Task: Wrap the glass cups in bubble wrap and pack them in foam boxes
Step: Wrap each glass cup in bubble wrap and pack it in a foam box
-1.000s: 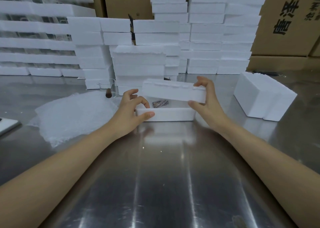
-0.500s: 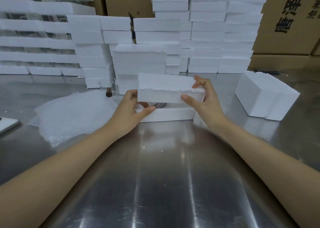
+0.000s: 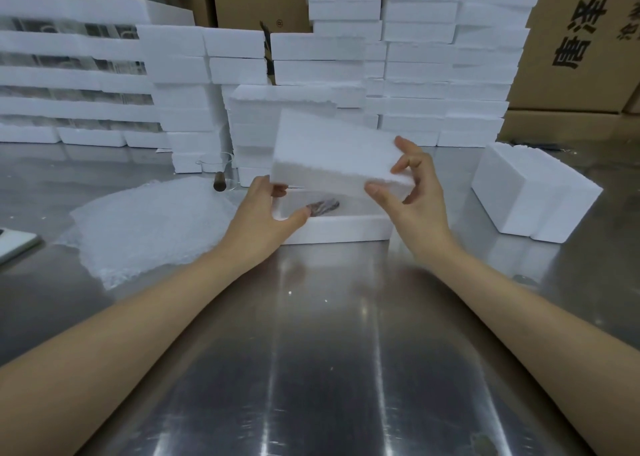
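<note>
Head view: a foam lid (image 3: 332,151) hangs tilted just above the open foam box (image 3: 339,229) on the tabletop (image 3: 329,351). The right hand (image 3: 412,196) has a pinching grip on its right end and the left hand (image 3: 263,213) curls its fingers round the left end, probably to line it up over the wrapped cup (image 3: 323,206) inside.
</note>
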`<state>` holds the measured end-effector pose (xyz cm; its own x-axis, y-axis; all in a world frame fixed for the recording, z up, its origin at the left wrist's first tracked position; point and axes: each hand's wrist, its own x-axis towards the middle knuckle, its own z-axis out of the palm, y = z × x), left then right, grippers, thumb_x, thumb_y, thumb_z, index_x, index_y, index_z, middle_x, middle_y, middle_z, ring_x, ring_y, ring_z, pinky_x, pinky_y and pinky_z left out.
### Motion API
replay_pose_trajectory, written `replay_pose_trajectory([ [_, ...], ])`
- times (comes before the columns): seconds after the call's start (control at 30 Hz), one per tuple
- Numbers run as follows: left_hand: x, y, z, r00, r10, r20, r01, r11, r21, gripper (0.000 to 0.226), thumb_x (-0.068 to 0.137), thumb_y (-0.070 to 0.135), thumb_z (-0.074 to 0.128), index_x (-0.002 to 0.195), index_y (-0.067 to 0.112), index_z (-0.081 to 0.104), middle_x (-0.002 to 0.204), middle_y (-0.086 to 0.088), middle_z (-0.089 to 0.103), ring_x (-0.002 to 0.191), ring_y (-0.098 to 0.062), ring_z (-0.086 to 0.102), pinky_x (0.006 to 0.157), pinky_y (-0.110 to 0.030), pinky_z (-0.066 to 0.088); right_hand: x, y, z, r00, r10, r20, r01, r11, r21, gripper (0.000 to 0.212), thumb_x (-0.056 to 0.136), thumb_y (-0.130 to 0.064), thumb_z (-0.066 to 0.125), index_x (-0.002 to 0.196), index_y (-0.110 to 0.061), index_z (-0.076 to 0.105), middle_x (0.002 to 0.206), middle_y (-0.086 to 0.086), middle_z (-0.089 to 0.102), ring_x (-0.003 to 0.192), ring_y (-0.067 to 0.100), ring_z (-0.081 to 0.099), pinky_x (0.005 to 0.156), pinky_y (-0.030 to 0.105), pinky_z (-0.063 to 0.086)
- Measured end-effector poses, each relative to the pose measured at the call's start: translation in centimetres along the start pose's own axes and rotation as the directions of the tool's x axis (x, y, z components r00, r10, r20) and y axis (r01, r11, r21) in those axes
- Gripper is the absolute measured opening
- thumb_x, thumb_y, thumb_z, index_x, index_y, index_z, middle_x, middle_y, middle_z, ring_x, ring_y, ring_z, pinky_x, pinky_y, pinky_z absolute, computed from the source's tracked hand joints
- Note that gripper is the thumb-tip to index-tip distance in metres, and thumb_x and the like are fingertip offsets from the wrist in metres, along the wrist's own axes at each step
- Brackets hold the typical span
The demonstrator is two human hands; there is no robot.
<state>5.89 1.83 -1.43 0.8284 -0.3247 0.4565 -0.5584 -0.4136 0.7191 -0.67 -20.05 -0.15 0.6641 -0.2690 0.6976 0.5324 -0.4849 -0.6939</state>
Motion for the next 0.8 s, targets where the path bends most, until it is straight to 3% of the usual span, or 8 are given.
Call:
replay_pose_trajectory([
  [0.1,0.0,0.0,-0.1,1.000,-0.010,0.005,0.010,0.998,-0.065,0.054,0.082,0.035,0.072,0.126,0.033,0.041,0.127,0.011,0.044,0.109,0.010,0.044,0.086,-0.007,0.036,0.2,0.7,0.0,0.998,0.020,0.066,-0.020,1.000,-0.006,0.030,0.078,-0.037,0.072,0.087,-0.047,0.045,0.140,-0.015,0.045,0.131,-0.003,0.038,0.100,0.025,0.039],
  [0.23,0.1,0.0,-0.2,0.996,-0.073,0.042,0.079,0.984,-0.162,0.087,0.079,0.036,0.076,0.147,0.026,0.023,0.133,0.020,0.041,0.123,0.003,0.042,0.098,-0.021,0.040,0.5,1.0,-0.6,0.990,0.040,0.139,-0.045,0.999,0.030,0.029,0.079,-0.036,0.070,0.090,-0.049,0.047,0.132,-0.005,0.052,0.121,-0.002,0.048,0.089,0.009,0.039],
  [0.3,0.1,0.0,-0.2,0.994,-0.082,0.076,0.095,0.977,-0.189,0.092,0.076,0.041,0.077,0.147,0.030,0.019,0.123,0.033,0.040,0.117,0.012,0.044,0.093,-0.014,0.040,0.5,1.2,-0.9,0.981,0.040,0.188,-0.040,0.999,-0.001,0.030,0.081,-0.034,0.070,0.088,-0.049,0.046,0.134,-0.015,0.051,0.125,-0.001,0.045,0.092,0.015,0.038],
  [0.37,0.1,0.0,-0.1,0.990,-0.094,0.101,0.114,0.971,-0.211,0.097,0.074,0.043,0.078,0.147,0.031,0.015,0.122,0.033,0.041,0.114,0.015,0.044,0.089,-0.009,0.039,0.5,1.3,-1.1,0.975,0.045,0.219,-0.036,0.998,-0.046,0.032,0.083,-0.032,0.071,0.088,-0.049,0.045,0.134,-0.022,0.049,0.127,0.001,0.043,0.093,0.019,0.037],
  [0.47,0.3,-0.5,-0.2,0.986,-0.103,0.133,0.133,0.961,-0.242,0.100,0.076,0.034,0.078,0.148,0.033,0.010,0.127,0.030,0.041,0.112,0.020,0.042,0.085,-0.001,0.037,0.5,1.0,-0.9,0.974,0.003,0.228,0.031,0.989,-0.145,0.032,0.087,-0.028,0.069,0.102,-0.046,0.047,0.127,-0.015,0.051,0.116,-0.002,0.046,0.084,0.008,0.033],
  [0.57,0.4,-0.5,-0.4,0.979,-0.106,0.174,0.153,0.948,-0.280,0.104,0.073,0.043,0.078,0.149,0.038,0.006,0.120,0.043,0.034,0.101,0.034,0.037,0.074,0.008,0.034,0.1,1.0,-0.7,0.962,-0.049,0.268,0.110,0.970,-0.217,0.028,0.089,-0.024,0.066,0.115,-0.029,0.055,0.125,-0.005,0.048,0.115,-0.008,0.042,0.095,0.002,0.027],
  [0.7,0.6,-0.3,-0.7,0.980,-0.114,0.161,0.164,0.926,-0.339,0.104,0.067,0.058,0.066,0.150,0.037,0.008,0.129,0.040,0.026,0.097,0.038,0.031,0.067,0.008,0.033,0.3,1.1,-1.4,0.973,0.049,0.227,-0.018,0.991,-0.136,0.026,0.085,-0.024,0.071,0.102,-0.034,0.055,0.122,-0.011,0.051,0.114,-0.010,0.045,0.083,0.004,0.036],
  [0.8,0.6,-0.6,-0.7,0.985,-0.079,0.156,0.125,0.941,-0.315,0.099,0.074,0.049,0.070,0.151,0.038,0.007,0.129,0.043,0.024,0.091,0.039,0.035,0.065,0.009,0.034,0.4,1.4,-1.5,0.971,0.119,0.209,-0.111,0.993,-0.047,0.026,0.086,-0.022,0.070,0.097,-0.036,0.051,0.128,-0.002,0.051,0.116,-0.002,0.047,0.092,0.011,0.036],
])
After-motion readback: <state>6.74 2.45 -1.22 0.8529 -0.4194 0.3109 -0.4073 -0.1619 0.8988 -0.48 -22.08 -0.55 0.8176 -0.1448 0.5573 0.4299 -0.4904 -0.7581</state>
